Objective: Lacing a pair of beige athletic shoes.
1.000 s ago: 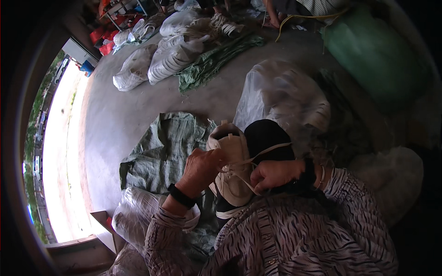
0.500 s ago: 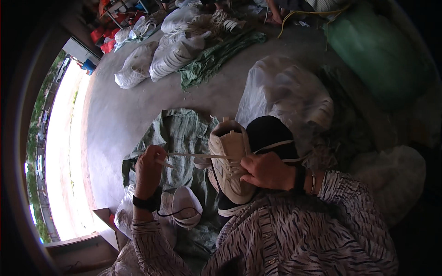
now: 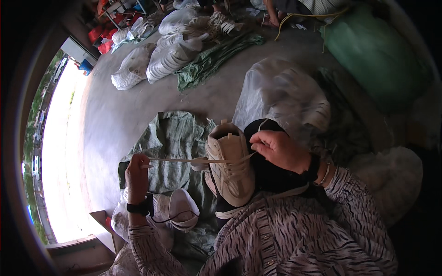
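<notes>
A beige sneaker [image 3: 232, 172] rests on my lap, its toe toward me and its opening facing away. A flat pale shoelace [image 3: 184, 160] runs across its upper. My left hand [image 3: 137, 177] is closed on the lace's left stretch, pulled out well to the left of the shoe. My right hand [image 3: 280, 148] pinches the lace just right of the sneaker, over my dark-clad knee. Between the hands the lace looks taut. A white shoe [image 3: 184, 209] lies below and left of the sneaker, with a dark cord across it. Part of another pale shoe shows behind the sneaker's left side.
A green woven sack [image 3: 172, 138] lies spread on the floor before me. Beyond my right hand stands a clear plastic bag [image 3: 276, 87] of pale items. Stuffed white bags [image 3: 172, 57] sit farther off, and a big green sack [image 3: 373, 60] stands far right. Other people's limbs show at the top.
My left hand has moved left and slightly down with the lace. My right hand has shifted from the sneaker's side up and to the right, drawing lace out.
</notes>
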`<state>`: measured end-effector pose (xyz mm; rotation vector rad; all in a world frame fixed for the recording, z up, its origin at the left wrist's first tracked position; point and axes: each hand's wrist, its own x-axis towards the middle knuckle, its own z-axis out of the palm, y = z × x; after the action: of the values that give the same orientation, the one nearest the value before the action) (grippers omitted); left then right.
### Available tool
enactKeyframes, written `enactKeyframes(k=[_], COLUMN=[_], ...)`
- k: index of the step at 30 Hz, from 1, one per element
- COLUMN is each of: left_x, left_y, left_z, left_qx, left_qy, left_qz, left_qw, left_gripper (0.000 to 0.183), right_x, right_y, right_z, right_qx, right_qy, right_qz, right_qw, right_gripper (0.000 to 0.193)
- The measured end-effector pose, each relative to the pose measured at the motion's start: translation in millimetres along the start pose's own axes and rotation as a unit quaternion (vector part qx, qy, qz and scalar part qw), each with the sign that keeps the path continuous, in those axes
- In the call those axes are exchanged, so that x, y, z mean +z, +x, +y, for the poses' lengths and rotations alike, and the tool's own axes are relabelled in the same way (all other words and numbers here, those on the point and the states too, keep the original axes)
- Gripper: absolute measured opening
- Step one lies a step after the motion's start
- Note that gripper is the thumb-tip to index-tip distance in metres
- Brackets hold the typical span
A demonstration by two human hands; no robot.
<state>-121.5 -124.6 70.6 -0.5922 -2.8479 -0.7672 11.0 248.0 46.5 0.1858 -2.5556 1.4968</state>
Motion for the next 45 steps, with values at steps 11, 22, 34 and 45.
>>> enactKeyframes(k=[11, 22, 34, 45], left_x=[73, 95, 108, 108], left_y=[-76, -51, -58, -54], left_z=[-69, 67, 116, 111], left_qx=[-0.081, -0.276, -0.126, -0.150], left_qy=[-0.084, -0.353, -0.238, -0.406], left_qz=[-0.132, -0.274, -0.229, -0.109], left_qw=[0.984, 0.851, 0.935, 0.895], left_gripper=[0.009, 0.028, 0.026, 0.016], right_x=[-62, -162, 14, 17], right_y=[-83, -146, -14, -20], right_z=[52, 168, 16, 7], right_qx=[0.259, 0.421, -0.050, -0.029], right_qy=[0.118, -0.033, -0.083, -0.231], right_qz=[-0.047, 0.324, -0.028, -0.061], right_qw=[0.958, 0.847, 0.995, 0.971], right_gripper=[0.011, 0.032, 0.005, 0.005])
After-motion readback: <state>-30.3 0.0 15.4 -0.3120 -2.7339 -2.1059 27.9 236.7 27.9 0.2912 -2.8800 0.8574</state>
